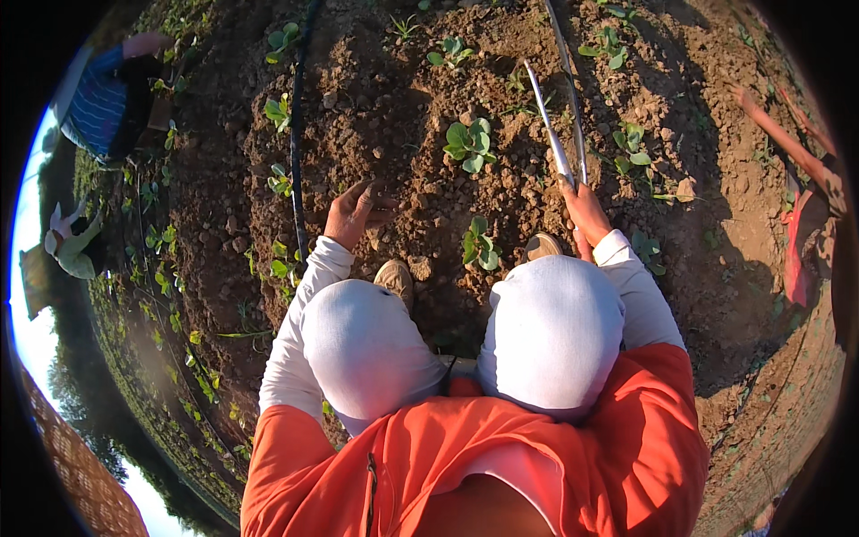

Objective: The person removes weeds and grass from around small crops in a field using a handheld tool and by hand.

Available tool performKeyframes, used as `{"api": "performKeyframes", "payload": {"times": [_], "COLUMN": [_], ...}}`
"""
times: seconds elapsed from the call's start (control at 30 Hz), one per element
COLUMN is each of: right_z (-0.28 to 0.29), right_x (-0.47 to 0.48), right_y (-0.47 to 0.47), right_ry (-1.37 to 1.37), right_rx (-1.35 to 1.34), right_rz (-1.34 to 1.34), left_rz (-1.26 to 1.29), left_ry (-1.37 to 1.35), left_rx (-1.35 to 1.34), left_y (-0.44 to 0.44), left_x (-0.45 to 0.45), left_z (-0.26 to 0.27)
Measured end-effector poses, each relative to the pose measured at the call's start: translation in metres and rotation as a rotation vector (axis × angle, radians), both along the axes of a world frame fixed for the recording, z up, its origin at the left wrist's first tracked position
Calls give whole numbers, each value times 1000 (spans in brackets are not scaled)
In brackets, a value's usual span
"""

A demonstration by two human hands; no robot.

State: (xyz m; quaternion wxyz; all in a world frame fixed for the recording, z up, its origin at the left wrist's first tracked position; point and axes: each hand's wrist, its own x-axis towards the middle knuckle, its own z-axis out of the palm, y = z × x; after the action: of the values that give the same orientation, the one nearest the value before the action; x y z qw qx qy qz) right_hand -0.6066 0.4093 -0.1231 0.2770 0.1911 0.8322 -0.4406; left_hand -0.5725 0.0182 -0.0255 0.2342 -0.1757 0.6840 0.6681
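My left hand (356,211) is low over the loose soil, fingers bent and slightly apart, with nothing visible in it. A black drip irrigation hose (296,134) runs just left of it. My right hand (585,213) grips the near end of a long, narrow metal tool (549,127), whose thin tip points away from me over the ground. Another dark hose (570,74) runs beside the tool up to that hand; whether the fingers touch it is unclear. Between my hands grow young broad-leaved seedlings, one ahead (470,143) and one closer (480,245).
My shoes (396,280) stand on the soil either side of the nearer seedling. More seedlings (627,144) line the rows. Two people (100,101) (74,248) bend over plants at left. Another person's arm (788,137) reaches in from the right.
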Motion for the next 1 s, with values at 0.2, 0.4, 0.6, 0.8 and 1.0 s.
{"api": "performKeyframes", "payload": {"times": [0.2,0.4,0.6,0.8,1.0], "right_z": [-10,-40,16,16,-14], "right_x": [49,124,66,-42,14], "right_y": [19,54,10,-52,-13], "right_ry": [115,200,186,78,89], "right_rx": [98,-91,-48,-199,129], "right_rz": [111,-9,-28,2,193], "left_rz": [3,33,-4,-58,-28], "left_ry": [20,3,-6,-19,-34], "left_rx": [-67,-29,-79,-59,-37], "left_y": [-7,-9,-15,-11,-19], "left_x": [5,10,12,6,10], "left_z": [2,-1,-8,-5,-13]}}
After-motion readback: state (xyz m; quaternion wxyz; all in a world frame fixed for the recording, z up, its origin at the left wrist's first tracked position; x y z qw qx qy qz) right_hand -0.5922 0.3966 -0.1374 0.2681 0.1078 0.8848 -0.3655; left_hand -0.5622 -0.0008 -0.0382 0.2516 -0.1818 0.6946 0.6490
